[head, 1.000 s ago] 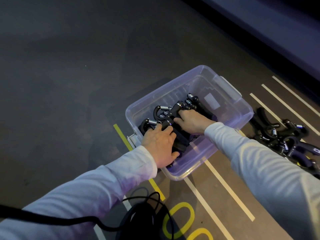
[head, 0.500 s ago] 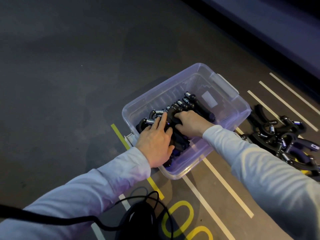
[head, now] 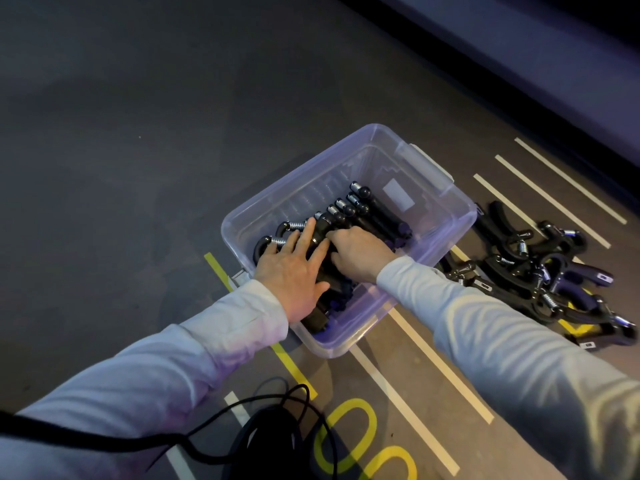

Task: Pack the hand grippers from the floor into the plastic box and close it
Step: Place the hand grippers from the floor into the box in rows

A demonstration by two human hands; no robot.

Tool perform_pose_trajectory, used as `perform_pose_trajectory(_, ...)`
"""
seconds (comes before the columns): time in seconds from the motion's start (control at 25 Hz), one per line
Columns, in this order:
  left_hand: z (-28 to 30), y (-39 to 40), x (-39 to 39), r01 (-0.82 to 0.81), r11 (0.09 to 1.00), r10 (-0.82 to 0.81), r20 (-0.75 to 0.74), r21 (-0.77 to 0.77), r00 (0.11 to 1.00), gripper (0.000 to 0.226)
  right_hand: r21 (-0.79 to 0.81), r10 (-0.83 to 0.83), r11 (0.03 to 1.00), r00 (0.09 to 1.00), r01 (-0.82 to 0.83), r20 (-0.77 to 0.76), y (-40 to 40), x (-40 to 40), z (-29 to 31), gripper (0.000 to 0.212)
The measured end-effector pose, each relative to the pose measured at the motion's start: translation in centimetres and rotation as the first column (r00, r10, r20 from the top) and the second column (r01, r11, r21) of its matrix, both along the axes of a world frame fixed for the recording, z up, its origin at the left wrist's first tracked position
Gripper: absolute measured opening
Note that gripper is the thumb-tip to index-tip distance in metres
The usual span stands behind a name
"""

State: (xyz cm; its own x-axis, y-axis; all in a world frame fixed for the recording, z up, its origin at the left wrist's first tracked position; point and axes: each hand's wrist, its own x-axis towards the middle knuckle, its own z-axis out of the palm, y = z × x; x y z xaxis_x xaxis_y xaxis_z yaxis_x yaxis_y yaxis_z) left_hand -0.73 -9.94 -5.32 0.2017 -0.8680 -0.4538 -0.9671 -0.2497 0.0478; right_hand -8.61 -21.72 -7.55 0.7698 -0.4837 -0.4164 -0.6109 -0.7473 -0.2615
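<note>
Far left: bare dark floor, crossed near the bottom by a black cable running over a pale left sleeve. Just right of it, a yellow line passing under the near-left corner of the box.

Centre: clear plastic box, open, no lid in sight, standing on the floor at an angle. Inside, a row of black grippers packed side by side along the bottom, springs and knobbed ends pointing to the far-left wall. Left hand reaching over the near rim, fingers straight and spread, pressed flat on the nearest grippers, fingertips touching the springs. Right hand just beside it, also inside the box, fingers curled down onto the same row; whether clamped round a handle or only pushing, cannot tell. Fingertips of the two hands nearly meeting over one black handle. White label on the box bottom, beyond the row. Handle flap on the far-right rim.

Lower centre: yellow painted loops and white stripes on the floor.

Right: right sleeve crossing the stripes. Beyond it, a loose heap of more grippers, the pile, lying on the floor just beside the box's right wall, tangled, unpacked.
</note>
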Motion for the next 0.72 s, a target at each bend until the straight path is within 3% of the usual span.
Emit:
perform_pose_trajectory(0.48, 0.2, 0.0, 0.2, 0.007, 1.0, -0.007, 0.004, -0.019, 1.0, 0.083, 0.091, -0.08, 0.993, 0.995, 0.075, 0.055, -0.4, -0.8, -0.6, 0.033)
perform_pose_trajectory(0.72, 1.2, -0.3, -0.6, -0.008, 0.998, 0.011, 0.039, -0.065, 0.999, 0.077, 0.091, -0.072, 0.994, 0.994, 0.065, 0.079, -0.1, -0.8, 0.4, 0.027)
